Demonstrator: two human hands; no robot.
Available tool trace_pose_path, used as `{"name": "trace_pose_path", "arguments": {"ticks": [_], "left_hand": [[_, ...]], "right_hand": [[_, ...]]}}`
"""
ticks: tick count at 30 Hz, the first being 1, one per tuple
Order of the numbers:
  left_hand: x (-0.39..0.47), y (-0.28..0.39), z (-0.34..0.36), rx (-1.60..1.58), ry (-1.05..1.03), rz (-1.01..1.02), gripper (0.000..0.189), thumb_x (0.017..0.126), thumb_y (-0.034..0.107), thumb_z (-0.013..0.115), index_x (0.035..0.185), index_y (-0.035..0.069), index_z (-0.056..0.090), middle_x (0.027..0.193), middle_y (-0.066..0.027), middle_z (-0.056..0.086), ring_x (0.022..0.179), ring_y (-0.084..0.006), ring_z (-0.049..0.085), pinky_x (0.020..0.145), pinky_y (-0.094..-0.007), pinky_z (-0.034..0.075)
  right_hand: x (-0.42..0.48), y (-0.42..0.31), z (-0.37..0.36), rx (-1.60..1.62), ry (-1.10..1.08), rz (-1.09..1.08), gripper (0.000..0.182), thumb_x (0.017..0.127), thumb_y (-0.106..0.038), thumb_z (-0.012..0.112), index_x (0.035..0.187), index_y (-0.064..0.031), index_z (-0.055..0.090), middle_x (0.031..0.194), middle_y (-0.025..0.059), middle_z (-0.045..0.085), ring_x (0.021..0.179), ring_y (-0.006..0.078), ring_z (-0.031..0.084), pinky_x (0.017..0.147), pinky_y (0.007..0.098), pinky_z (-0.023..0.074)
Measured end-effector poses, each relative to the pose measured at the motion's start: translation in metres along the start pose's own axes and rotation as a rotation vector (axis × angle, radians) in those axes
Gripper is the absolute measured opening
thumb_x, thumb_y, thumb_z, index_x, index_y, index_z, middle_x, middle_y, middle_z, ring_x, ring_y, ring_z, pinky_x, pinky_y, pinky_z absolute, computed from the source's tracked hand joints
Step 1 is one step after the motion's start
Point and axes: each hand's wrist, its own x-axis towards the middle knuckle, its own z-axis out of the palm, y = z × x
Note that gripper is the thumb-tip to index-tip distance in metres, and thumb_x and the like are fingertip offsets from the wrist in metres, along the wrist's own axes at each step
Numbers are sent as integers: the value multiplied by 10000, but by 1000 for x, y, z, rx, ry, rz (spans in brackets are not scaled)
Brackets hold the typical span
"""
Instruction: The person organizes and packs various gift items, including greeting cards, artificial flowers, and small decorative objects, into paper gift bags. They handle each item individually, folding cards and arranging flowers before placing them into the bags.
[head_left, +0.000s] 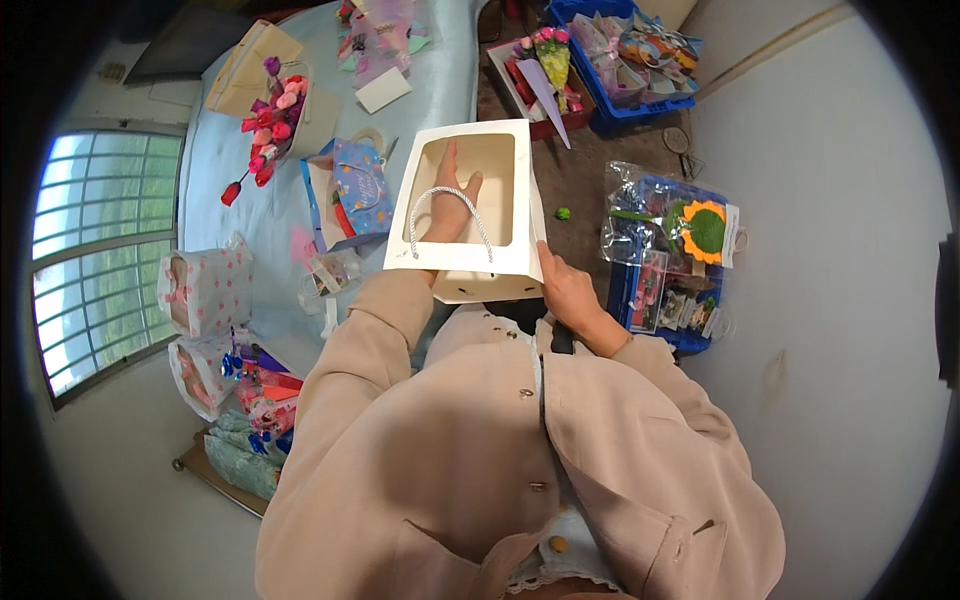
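A white paper gift bag (517, 259) with a large window in its front is held up before me, its opening towards my body. Through the window I see my left hand (448, 214) inside the bag, fingers spread and thumb apart, palm near the inner wall. A white twisted rope handle (444, 189) arches across the window. My right hand (571, 292) grips the bag's right edge near the mouth; its fingertips are partly hidden behind the side panel. Left of it, a blue patterned gift bag (364, 180) lies on the light blue tablecloth (442, 82).
Artificial roses (277, 124) fill a cream bag at the far left. Blue plastic crates (616, 300) stand on the right, one beneath a wrapped crochet sunflower (703, 231). A small green object (562, 214) lies on the floor. Strawberry-patterned bags (232, 292) stand at the left edge.
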Motion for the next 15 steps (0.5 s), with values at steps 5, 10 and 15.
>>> {"name": "trace_pose_path", "arguments": {"ticks": [5, 10, 15], "left_hand": [[1, 11, 10, 3, -119, 19, 730, 764, 60, 579, 1365, 101, 166, 1286, -195, 357, 1113, -309, 443, 895, -358, 395], [-13, 47, 24, -126, -367, -54, 730, 759, 30, 573, 1363, 119, 173, 1303, -186, 348, 1092, -288, 477, 872, -358, 422], [-15, 23, 22, -55, -470, 2, 674, 757, 29, 575, 1340, 104, 246, 1275, -179, 379, 1069, -303, 491, 878, -346, 424]], "right_hand": [[-2, -5, 10, 167, 60, 91, 582, 706, -21, 519, 1238, 42, 292, 790, 179, 546, 653, 321, 591, 559, 382, 491], [-2, -17, 23, 436, 185, 364, 593, 728, -35, 508, 1264, -3, 256, 883, 230, 563, 706, 404, 560, 613, 453, 468], [-19, -29, 27, 665, 213, 622, 561, 746, -35, 459, 1264, -38, 243, 832, 280, 566, 772, 448, 540, 678, 502, 427]]}}
